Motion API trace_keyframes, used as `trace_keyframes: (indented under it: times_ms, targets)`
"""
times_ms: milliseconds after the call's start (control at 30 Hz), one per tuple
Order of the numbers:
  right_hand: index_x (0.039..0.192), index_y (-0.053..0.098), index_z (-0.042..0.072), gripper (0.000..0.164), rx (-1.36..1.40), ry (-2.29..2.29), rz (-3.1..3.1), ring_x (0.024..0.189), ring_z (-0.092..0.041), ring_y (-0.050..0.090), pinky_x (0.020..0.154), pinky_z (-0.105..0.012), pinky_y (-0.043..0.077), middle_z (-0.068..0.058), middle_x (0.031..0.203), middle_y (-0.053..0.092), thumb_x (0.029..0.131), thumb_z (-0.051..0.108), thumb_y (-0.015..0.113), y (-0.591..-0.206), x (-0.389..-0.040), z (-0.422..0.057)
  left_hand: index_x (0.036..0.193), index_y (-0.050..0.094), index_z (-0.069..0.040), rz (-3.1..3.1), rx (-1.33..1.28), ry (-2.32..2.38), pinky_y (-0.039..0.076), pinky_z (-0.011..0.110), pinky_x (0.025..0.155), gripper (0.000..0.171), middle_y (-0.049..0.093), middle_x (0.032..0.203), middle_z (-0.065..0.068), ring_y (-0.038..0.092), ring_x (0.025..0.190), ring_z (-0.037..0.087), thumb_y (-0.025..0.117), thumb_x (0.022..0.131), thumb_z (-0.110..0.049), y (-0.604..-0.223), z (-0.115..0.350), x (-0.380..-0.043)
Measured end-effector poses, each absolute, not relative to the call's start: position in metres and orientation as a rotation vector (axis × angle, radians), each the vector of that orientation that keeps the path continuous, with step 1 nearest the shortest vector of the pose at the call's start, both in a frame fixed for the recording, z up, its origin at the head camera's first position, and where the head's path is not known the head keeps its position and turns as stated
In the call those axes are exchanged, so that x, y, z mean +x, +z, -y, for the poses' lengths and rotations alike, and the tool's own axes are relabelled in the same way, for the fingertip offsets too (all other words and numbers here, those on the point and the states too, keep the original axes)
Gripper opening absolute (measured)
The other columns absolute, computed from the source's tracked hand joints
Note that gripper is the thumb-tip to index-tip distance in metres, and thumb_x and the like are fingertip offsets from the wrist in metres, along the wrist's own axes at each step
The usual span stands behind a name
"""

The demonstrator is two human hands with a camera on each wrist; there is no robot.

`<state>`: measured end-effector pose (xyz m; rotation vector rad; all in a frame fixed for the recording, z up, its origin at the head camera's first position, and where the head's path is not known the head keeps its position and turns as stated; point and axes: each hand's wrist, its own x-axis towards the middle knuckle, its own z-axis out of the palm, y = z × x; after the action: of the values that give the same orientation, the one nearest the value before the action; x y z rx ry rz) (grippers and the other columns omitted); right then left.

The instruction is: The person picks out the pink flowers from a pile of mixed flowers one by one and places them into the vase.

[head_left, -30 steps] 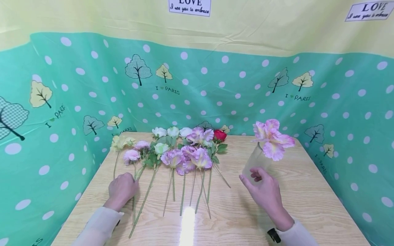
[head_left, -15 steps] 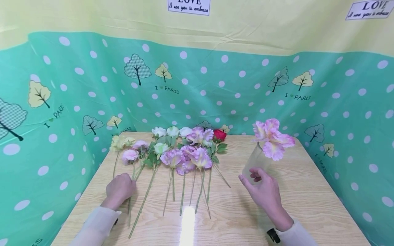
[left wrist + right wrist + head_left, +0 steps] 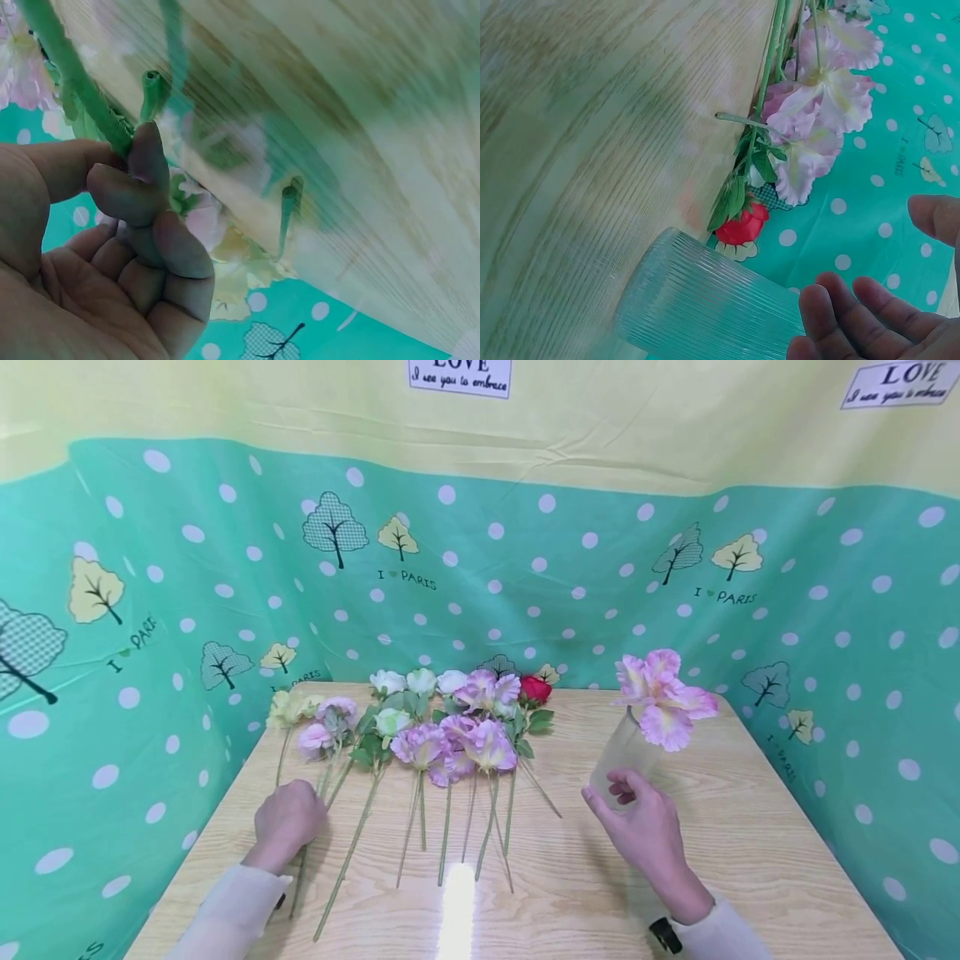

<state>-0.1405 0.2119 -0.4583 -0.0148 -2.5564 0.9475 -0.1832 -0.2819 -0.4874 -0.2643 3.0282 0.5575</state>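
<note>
In the head view my left hand (image 3: 291,817) is low over the table's left side, at the stems of pink artificial flowers (image 3: 316,740). The left wrist view shows its thumb and index finger pinching a thick green stem (image 3: 73,75), the other fingers curled. On the right stands a ribbed clear vase (image 3: 626,753), holding one large pink-purple flower (image 3: 664,700). My right hand (image 3: 647,839) is beside the vase, thumb and fingers spread apart and loosely bent. In the right wrist view nothing lies between them, and the vase (image 3: 705,300) is just past the fingertips.
Several flowers lie in a row across the table (image 3: 570,893): yellow ones (image 3: 288,710), white roses (image 3: 393,722), purple blooms (image 3: 489,745) and a red rose (image 3: 536,690). Their stems point towards me. A green dotted cloth (image 3: 480,602) hangs behind and at both sides.
My left hand has shifted slightly left and towards me, pulling the stem along. The pink flower heads have moved and one has turned. The right hand and vase look unmoved.
</note>
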Motion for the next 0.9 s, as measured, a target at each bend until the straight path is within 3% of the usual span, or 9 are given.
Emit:
trace_keyframes:
  times_ms: [300, 433, 533, 633, 733, 900]
  targets:
    - [0.106, 0.071, 0.007, 0.038, -0.020, 0.947, 2.563, 0.083, -0.028, 0.070, 0.075, -0.044, 0.053, -0.005, 0.089, 0.072, 0.087, 0.038, 0.083, -0.459, -0.140, -0.211, 0.056, 0.043, -0.012, -3.175, -0.241, 0.642, 0.034, 0.034, 0.047, 0.039, 0.041, 0.051, 0.002, 0.042, 0.050, 0.021, 0.048, 0.095, -0.007, -0.483, 0.275, -0.181]
    - [0.107, 0.071, 0.007, 0.039, -0.021, 0.955, 2.572, 0.084, -0.028, 0.069, 0.076, -0.044, 0.053, -0.005, 0.090, 0.072, 0.087, 0.039, 0.082, -0.459, -0.140, -0.212, 0.064, 0.061, -0.006, -3.221, -0.207, 0.685, 0.041, 0.039, 0.051, 0.034, 0.057, 0.058, 0.006, 0.051, 0.054, 0.024, 0.056, 0.098, -0.010, -0.478, 0.271, -0.181]
    - [0.107, 0.071, 0.007, 0.040, -0.016, 0.955, 2.573, 0.084, -0.028, 0.069, 0.076, -0.044, 0.053, -0.005, 0.090, 0.072, 0.087, 0.039, 0.082, -0.460, -0.140, -0.212, 0.083, 0.074, 0.001, -3.255, -0.175, 0.726, 0.051, 0.048, 0.061, 0.023, 0.071, 0.075, 0.016, 0.064, 0.064, 0.032, 0.060, 0.097, -0.010, -0.474, 0.265, -0.183]
    - [0.107, 0.071, 0.007, 0.039, -0.010, 0.954, 2.565, 0.084, -0.028, 0.069, 0.075, -0.043, 0.053, -0.005, 0.090, 0.072, 0.087, 0.039, 0.082, -0.461, -0.140, -0.212, 0.098, 0.075, 0.006, -3.263, -0.147, 0.782, 0.054, 0.056, 0.073, 0.021, 0.075, 0.090, 0.022, 0.070, 0.074, 0.037, 0.063, 0.097, -0.010, -0.470, 0.258, -0.184]
    - [0.107, 0.071, 0.007, 0.039, -0.008, 0.951, 2.557, 0.083, -0.027, 0.069, 0.075, -0.043, 0.053, -0.005, 0.090, 0.072, 0.087, 0.038, 0.082, -0.461, -0.140, -0.212, 0.103, 0.074, 0.007, -3.254, -0.142, 0.834, 0.054, 0.057, 0.079, 0.021, 0.075, 0.092, 0.022, 0.071, 0.075, 0.034, 0.063, 0.097, -0.010, -0.466, 0.250, -0.185]
    - [0.106, 0.071, 0.006, 0.039, -0.005, 0.958, 2.554, 0.083, -0.028, 0.069, 0.075, -0.042, 0.053, -0.005, 0.089, 0.072, 0.087, 0.038, 0.083, -0.461, -0.139, -0.211, 0.103, 0.074, 0.005, -3.241, -0.150, 0.947, 0.056, 0.046, 0.068, 0.020, 0.075, 0.086, 0.015, 0.069, 0.066, 0.023, 0.065, 0.097, -0.011, -0.461, 0.236, -0.186]
